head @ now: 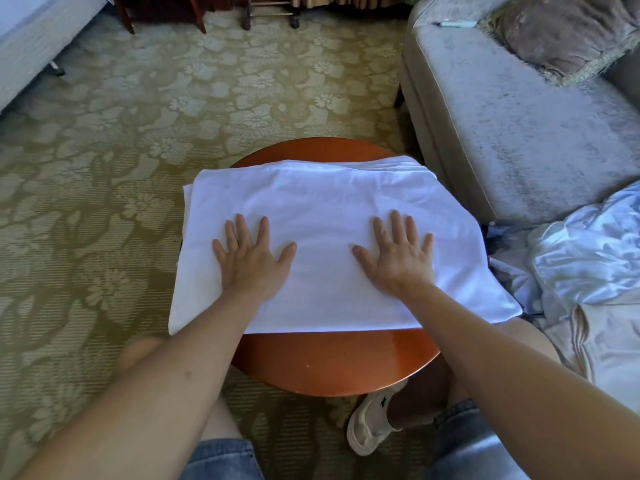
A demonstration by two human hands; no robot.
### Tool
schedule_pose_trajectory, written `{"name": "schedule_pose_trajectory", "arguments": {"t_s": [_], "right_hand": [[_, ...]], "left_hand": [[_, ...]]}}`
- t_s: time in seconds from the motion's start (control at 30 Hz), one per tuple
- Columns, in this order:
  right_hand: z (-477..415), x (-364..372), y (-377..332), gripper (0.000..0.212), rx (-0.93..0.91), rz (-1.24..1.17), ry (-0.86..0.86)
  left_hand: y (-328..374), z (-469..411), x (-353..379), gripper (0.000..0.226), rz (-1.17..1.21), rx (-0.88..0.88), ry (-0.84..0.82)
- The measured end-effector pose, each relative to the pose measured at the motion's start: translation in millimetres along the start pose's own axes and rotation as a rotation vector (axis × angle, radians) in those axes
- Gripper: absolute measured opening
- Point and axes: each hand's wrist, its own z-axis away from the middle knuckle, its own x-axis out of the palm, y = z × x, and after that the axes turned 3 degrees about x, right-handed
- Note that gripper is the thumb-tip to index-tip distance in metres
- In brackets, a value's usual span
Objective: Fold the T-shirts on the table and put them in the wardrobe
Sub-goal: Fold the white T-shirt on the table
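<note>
A white T-shirt (322, 202), folded into a wide rectangle, lies across a small round wooden table (332, 365). Its left and right ends hang over the table's rim. More white fabric layers show beneath it at the far edge. My left hand (251, 259) rests flat on the shirt's left half, fingers spread. My right hand (398, 252) presses flat on the right half, also with fingers apart. Neither hand grips the cloth. No wardrobe is in view.
A grey sofa (512, 133) with a brown cushion (568, 32) stands to the right of the table. Pale blue and white clothes (581, 261) are heaped at the right. Patterned carpet surrounds the table. A bed corner (31, 39) is at far left, dark furniture legs (201, 15) at the back.
</note>
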Motion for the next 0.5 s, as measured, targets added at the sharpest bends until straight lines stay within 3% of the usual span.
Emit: {"name": "schedule_pose_trajectory", "arguments": {"t_s": [0.33, 0.5], "right_hand": [[19, -3, 10, 0.081, -0.024, 0.034, -0.043], [-20, -18, 19, 0.077, -0.012, 0.023, -0.045]], "left_hand": [[-4, 25, 2, 0.077, -0.018, 0.029, -0.006], [-9, 20, 5, 0.077, -0.011, 0.057, 0.021]]}}
